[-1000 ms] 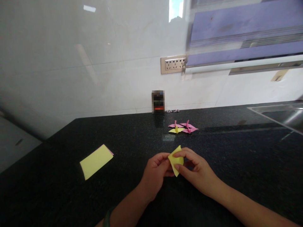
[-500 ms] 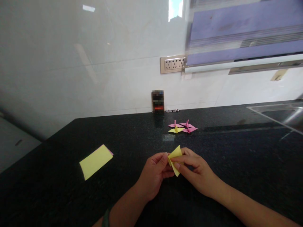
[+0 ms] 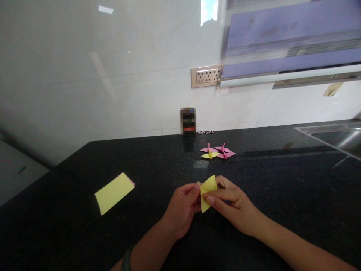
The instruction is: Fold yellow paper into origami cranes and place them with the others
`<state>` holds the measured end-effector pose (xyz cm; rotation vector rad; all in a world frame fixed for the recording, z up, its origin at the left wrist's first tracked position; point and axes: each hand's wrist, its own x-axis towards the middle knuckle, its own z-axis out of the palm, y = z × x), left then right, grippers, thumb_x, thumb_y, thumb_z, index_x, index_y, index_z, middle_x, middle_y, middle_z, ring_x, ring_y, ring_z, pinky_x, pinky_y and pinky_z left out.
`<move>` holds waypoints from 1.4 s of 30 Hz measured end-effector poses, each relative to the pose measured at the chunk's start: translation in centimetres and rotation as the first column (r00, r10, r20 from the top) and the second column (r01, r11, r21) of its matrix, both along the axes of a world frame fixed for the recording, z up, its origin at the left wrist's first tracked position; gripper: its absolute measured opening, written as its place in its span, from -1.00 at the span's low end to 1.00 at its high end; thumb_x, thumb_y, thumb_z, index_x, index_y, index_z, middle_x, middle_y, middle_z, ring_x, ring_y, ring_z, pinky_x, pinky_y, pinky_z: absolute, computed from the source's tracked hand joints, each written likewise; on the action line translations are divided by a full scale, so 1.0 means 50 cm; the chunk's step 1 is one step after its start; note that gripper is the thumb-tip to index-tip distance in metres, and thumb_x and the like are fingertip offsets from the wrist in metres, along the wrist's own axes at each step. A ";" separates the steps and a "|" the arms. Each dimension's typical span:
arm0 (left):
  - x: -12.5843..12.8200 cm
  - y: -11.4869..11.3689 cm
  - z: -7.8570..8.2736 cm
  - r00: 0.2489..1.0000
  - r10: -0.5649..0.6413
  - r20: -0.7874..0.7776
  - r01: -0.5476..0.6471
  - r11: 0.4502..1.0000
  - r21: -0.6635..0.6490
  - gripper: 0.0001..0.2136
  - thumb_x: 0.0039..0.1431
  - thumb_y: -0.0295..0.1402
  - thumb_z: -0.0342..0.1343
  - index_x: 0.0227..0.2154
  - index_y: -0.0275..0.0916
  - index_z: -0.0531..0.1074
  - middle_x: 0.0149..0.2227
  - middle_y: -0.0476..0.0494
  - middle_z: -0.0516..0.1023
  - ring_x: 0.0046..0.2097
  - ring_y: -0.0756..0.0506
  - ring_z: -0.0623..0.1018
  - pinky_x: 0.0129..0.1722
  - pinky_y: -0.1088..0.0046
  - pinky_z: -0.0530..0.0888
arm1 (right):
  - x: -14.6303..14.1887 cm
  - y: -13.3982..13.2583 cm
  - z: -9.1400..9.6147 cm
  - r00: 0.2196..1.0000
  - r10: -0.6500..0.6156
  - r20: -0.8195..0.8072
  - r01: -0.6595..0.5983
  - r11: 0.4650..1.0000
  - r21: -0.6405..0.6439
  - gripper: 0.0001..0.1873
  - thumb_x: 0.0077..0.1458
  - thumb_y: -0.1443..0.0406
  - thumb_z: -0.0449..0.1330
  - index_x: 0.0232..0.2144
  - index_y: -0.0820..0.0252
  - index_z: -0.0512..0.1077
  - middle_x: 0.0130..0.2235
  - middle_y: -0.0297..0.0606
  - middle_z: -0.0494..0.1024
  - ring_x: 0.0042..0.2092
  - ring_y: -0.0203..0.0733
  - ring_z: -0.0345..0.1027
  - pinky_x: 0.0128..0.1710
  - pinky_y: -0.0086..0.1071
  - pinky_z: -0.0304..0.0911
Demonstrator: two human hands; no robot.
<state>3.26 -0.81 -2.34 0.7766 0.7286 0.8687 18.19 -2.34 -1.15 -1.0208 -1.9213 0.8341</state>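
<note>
A small piece of folded yellow paper [image 3: 209,184] is held upright between both hands, just above the dark countertop. My left hand [image 3: 182,207] pinches its left edge, thumb on the near side. From the right, my right hand [image 3: 232,203] grips the same paper, with thumb and a finger against its face; part of the paper is hidden behind these fingers. Beyond the hands stand a yellow paper crane [image 3: 210,154] and three pink paper cranes [image 3: 225,154], grouped close together.
A stack of yellow paper [image 3: 114,194], with a pink edge showing, lies to the left on the black countertop [image 3: 158,158]. Against the wall stands a blurred dark box [image 3: 188,121] beside a beaded string [image 3: 205,132]. A sink [image 3: 338,135] is at right, below wall sockets [image 3: 208,76].
The yellow paper's lower flap has swung left and its face now looks flatter and more closed. My right fingers have shifted slightly on it; both hands stay in place.
</note>
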 end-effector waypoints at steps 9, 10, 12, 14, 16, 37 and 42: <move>-0.001 0.002 -0.003 0.998 -0.006 0.056 0.007 1.000 -0.003 -0.76 0.03 -0.27 0.01 -0.38 -0.37 0.41 -0.46 -0.15 0.47 -0.43 -0.01 0.45 -0.40 0.48 0.33 | 0.000 0.002 -0.011 1.000 0.003 -0.026 -0.004 1.000 -0.007 -0.82 0.04 0.36 0.05 -0.36 0.09 0.45 -0.38 -0.30 0.26 -0.29 -0.28 0.19 -0.31 -0.41 0.19; -0.001 0.003 -0.003 0.999 -0.003 0.055 0.003 1.000 -0.008 -0.76 0.03 -0.26 0.01 -0.38 -0.38 0.41 -0.45 -0.15 0.47 -0.43 -0.01 0.45 -0.40 0.48 0.34 | 0.000 0.002 -0.011 0.999 0.013 -0.034 -0.013 1.000 -0.006 -0.81 0.04 0.36 0.05 -0.33 0.08 0.45 -0.36 -0.30 0.27 -0.27 -0.27 0.19 -0.30 -0.40 0.20; -0.001 0.003 -0.002 0.999 0.011 0.045 -0.010 1.000 -0.024 -0.75 0.01 -0.25 0.03 -0.39 -0.37 0.42 -0.45 -0.15 0.47 -0.43 -0.02 0.45 -0.39 0.47 0.34 | 0.000 0.002 -0.010 0.999 0.028 -0.044 -0.028 1.000 -0.004 -0.80 0.04 0.35 0.05 -0.32 0.07 0.44 -0.35 -0.29 0.27 -0.26 -0.26 0.19 -0.29 -0.40 0.20; -0.002 0.004 0.000 0.999 0.022 0.035 -0.021 0.999 -0.038 -0.75 -0.01 -0.24 0.05 -0.39 -0.36 0.42 -0.44 -0.15 0.48 -0.43 -0.02 0.45 -0.39 0.47 0.34 | 0.000 0.002 -0.008 0.999 0.036 -0.041 -0.037 0.999 -0.010 -0.80 0.04 0.35 0.05 -0.32 0.07 0.44 -0.34 -0.29 0.27 -0.25 -0.26 0.19 -0.29 -0.39 0.20; -0.002 0.004 0.001 0.999 0.024 0.025 -0.023 0.999 -0.046 -0.75 -0.02 -0.24 0.05 -0.40 -0.36 0.42 -0.45 -0.14 0.48 -0.44 -0.01 0.44 -0.40 0.48 0.33 | 0.001 0.000 -0.005 0.999 0.039 -0.025 -0.040 0.999 -0.020 -0.81 0.05 0.35 0.04 -0.35 0.10 0.45 -0.34 -0.29 0.27 -0.25 -0.26 0.19 -0.28 -0.39 0.20; 0.001 0.006 -0.007 0.996 0.082 0.040 -0.082 0.997 0.002 -0.83 0.02 -0.32 0.03 -0.42 -0.35 0.40 -0.49 -0.09 0.44 -0.44 0.02 0.43 -0.40 0.50 0.34 | 0.000 -0.002 -0.010 0.994 -0.020 -0.109 0.017 1.000 -0.026 -0.98 -0.04 0.35 0.11 -0.49 0.17 0.34 -0.22 -0.27 0.20 -0.17 -0.23 0.14 -0.19 -0.36 0.16; 0.006 0.003 -0.011 0.997 0.076 -0.032 -0.076 0.997 0.018 -0.80 0.01 -0.30 0.04 -0.42 -0.36 0.40 -0.49 -0.10 0.44 -0.44 0.00 0.43 -0.37 0.45 0.35 | -0.001 0.016 -0.048 0.893 -0.251 -0.373 0.156 0.951 -0.266 -0.71 -0.07 0.34 0.13 -0.25 0.11 0.16 -0.39 -0.35 0.27 -0.42 -0.34 0.20 -0.49 -0.48 0.21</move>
